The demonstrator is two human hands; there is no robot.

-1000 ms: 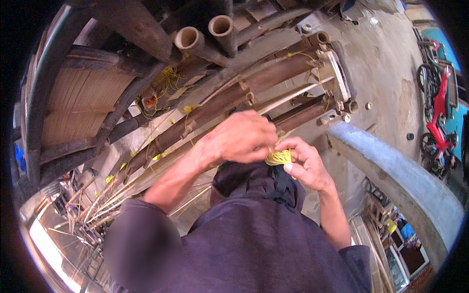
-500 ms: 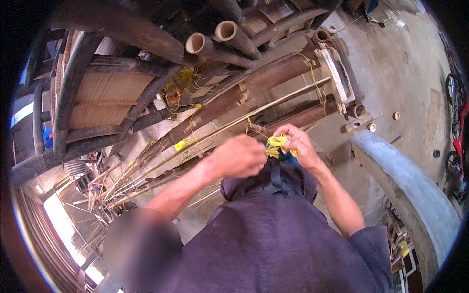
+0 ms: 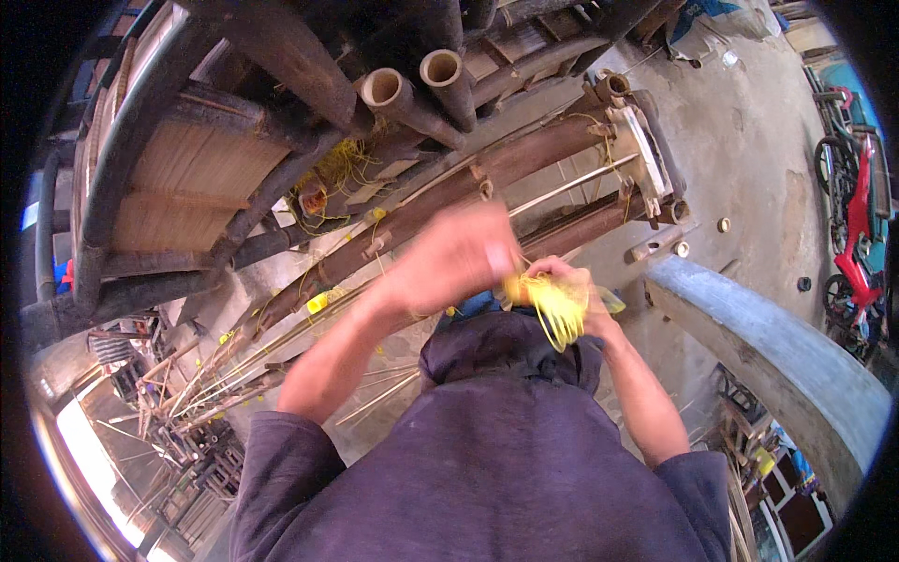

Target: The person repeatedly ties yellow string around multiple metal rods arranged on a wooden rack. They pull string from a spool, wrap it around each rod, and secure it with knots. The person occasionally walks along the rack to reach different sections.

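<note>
My right hand [image 3: 573,279] is closed around a loose bundle of yellow string [image 3: 559,311], whose loops hang down in front of my dark shirt. Smeared by motion, my left hand [image 3: 454,258] is raised just left of the bundle, close to its strands. The left fingers are too blurred to show whether they hold a strand. Beyond both hands lies a long frame of brown bamboo poles [image 3: 534,155], with bits of yellow string tied along it and a pale strip [image 3: 646,155] across its far right end.
Dark bamboo furniture with woven panels [image 3: 192,178] stands at the left, and two open pole ends [image 3: 382,87] jut toward me. A grey-blue curved ledge [image 3: 749,318] runs along the right. Farther right is a red motorbike [image 3: 857,234]. Thin sticks [image 3: 201,384] lie at the lower left.
My left hand has risen up and away from my body. The yellow bundle has loosened into larger hanging loops in my right hand. My view has shifted slightly.
</note>
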